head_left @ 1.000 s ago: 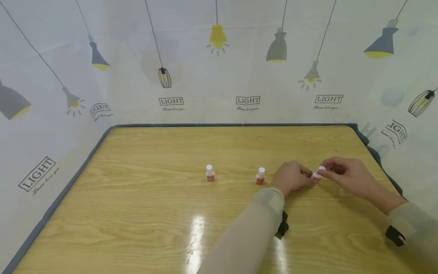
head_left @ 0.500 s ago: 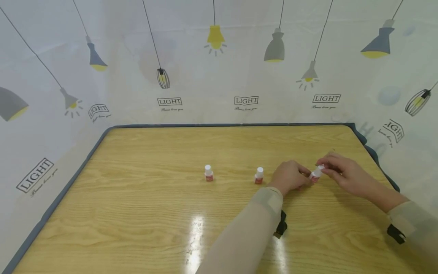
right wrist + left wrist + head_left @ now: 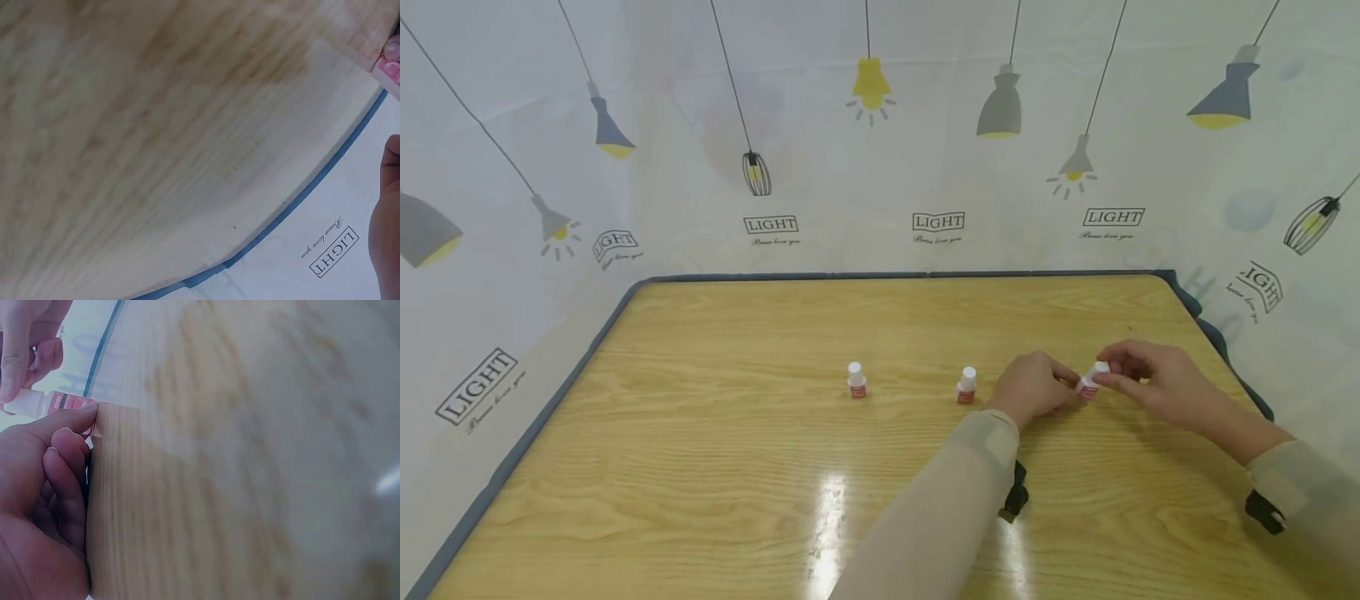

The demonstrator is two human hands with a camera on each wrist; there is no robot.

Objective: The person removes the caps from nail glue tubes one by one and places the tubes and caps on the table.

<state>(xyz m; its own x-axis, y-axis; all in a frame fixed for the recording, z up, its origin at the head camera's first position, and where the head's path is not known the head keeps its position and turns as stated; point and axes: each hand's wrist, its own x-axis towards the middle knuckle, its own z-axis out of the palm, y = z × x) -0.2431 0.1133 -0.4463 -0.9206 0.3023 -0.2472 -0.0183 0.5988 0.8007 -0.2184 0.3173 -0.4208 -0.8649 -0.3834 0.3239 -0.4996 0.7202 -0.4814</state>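
Note:
A small white bottle (image 3: 1087, 387) with a red label leans to the right over the table's right half. My left hand (image 3: 1034, 388) holds its lower body between thumb and fingers. At the bottle's white cap (image 3: 1101, 368), the thumb and fingers of my right hand (image 3: 1168, 390) pinch from the right. In the left wrist view, the label (image 3: 66, 402) shows beside the left thumb, and the right fingers touch the cap (image 3: 28, 402). Only a corner of the bottle (image 3: 391, 70) enters the right wrist view.
Two similar capped bottles stand upright on the wooden table (image 3: 700, 458): one (image 3: 966, 386) close to the left hand, another (image 3: 857, 381) farther left. A lamp-printed sheet (image 3: 820, 125) rises behind the table's blue edge. Black straps are on both wrists.
The right fingers lift and shift about the cap, then settle round it again. The left hand keeps its hold on the bottle. The other two bottles stay put; the head view shifts slightly.

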